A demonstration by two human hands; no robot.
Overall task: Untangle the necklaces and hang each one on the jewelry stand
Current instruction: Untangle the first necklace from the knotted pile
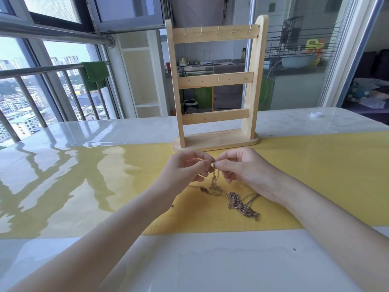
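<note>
A wooden jewelry stand [215,81] with three hook rails stands upright at the far edge of the yellow mat [315,175]; its hooks are bare. A tangle of gold chain necklaces [237,202] lies on the mat in front of it. One chain [214,178] rises from the tangle to my fingertips. My left hand [185,169] and my right hand [237,167] meet just in front of the stand's base, each pinching the top of that lifted chain.
The glossy white table [84,131] reflects the window frame at left. A small white cap [316,114] sits at the far right of the table. A railing with a green towel [95,73] runs behind the left side.
</note>
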